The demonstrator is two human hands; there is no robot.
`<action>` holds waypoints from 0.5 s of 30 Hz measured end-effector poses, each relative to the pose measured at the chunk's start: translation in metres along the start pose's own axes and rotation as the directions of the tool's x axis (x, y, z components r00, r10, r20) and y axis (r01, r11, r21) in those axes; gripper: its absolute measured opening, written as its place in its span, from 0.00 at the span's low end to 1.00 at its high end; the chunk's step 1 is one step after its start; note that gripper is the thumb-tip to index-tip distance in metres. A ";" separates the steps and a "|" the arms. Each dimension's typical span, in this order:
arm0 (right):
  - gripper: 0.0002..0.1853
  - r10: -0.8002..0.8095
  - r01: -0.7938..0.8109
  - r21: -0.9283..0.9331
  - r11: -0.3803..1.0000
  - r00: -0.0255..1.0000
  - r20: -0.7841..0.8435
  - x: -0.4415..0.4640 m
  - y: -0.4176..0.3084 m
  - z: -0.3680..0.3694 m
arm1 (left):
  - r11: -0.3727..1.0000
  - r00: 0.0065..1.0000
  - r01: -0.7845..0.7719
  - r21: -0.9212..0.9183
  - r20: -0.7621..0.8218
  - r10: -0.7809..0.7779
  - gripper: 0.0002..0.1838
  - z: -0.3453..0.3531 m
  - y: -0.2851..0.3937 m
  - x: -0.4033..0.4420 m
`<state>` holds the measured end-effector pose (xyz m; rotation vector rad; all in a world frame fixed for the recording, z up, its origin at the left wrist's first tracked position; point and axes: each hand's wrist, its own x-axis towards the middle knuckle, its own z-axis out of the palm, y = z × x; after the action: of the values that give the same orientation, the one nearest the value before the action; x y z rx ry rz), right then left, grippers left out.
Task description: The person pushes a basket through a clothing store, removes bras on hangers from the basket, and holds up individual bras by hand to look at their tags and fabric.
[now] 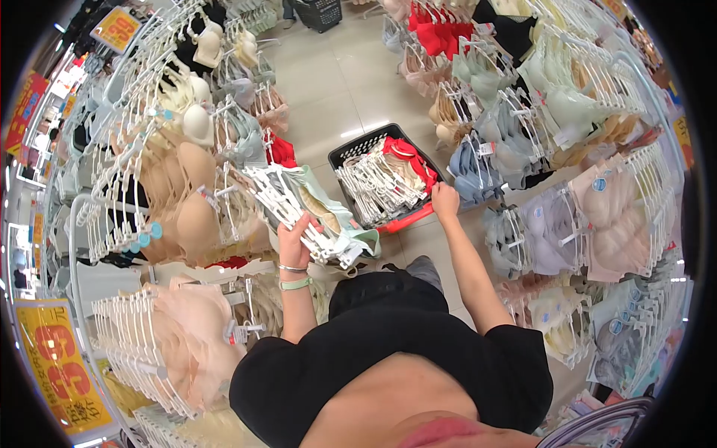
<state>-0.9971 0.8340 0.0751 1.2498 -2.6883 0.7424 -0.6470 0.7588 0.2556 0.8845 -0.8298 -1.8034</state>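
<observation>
Store aisle point(321, 75), double duty
Hangers point(278, 196) are bunched in left fingers point(304, 222), basket point(366, 140) gripped by right fingers point(437, 196), probably for steadying.

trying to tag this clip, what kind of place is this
Likely a lingerie shop: pastel and beige bras on white plastic hangers line both sides, with yellow price signs and a black plastic shopping basket.

Black basket point(357, 143) — red handle point(407, 221), white hangers point(377, 187)
</observation>
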 end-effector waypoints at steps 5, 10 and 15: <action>0.17 -0.458 0.464 0.049 0.884 0.844 0.279 -0.034 -0.048 0.010 | 0.997 0.993 -0.059 0.047 0.108 0.054 0.08 0.007 0.005 -0.040; 0.24 -0.564 0.582 0.120 0.804 0.685 0.462 -0.015 -0.065 0.017 | 0.993 0.982 -0.040 0.112 0.188 0.018 0.10 0.015 0.001 -0.057; 0.21 -0.518 0.356 0.458 0.814 0.802 0.298 -0.005 -0.083 0.013 | 0.987 0.965 -0.116 0.114 0.249 0.085 0.10 0.027 0.003 -0.070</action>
<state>-0.9312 0.7863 0.0951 2.2751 -2.4050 1.0582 -0.6477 0.8269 0.2867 0.6943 -1.1371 -1.8077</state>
